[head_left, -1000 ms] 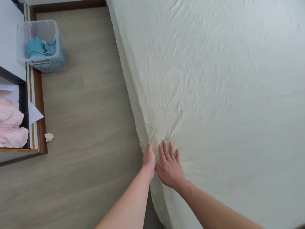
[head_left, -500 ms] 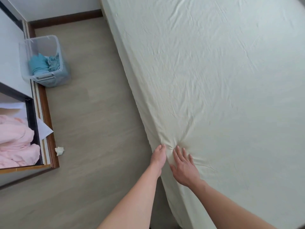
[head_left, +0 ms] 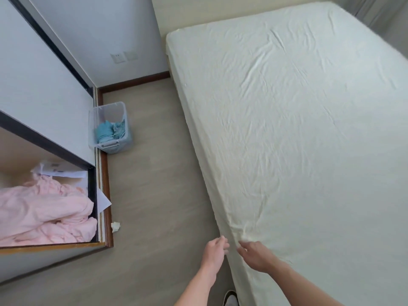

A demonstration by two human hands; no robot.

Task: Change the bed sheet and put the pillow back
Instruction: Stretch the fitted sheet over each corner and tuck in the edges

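A pale cream bed sheet (head_left: 298, 133) covers the whole mattress, lightly wrinkled, with creases gathering near the bed's left edge. My left hand (head_left: 215, 250) hovers beside that edge over the floor, fingers relaxed and holding nothing. My right hand (head_left: 256, 253) is just above the sheet at the edge, fingers loosely spread, its fingertips near the gathered creases. No pillow is in view.
A clear plastic bin (head_left: 109, 128) with blue-green cloth stands on the floor by the wall. An open wardrobe (head_left: 103, 195) on the left holds pink bedding (head_left: 44, 213) and papers. A crumpled white tissue (head_left: 116, 226) lies on the grey floor (head_left: 154, 195).
Both hands have lifted off the sheet edge and drawn back toward me. The view has tilted up, so the far end of the bed and the wall now show.
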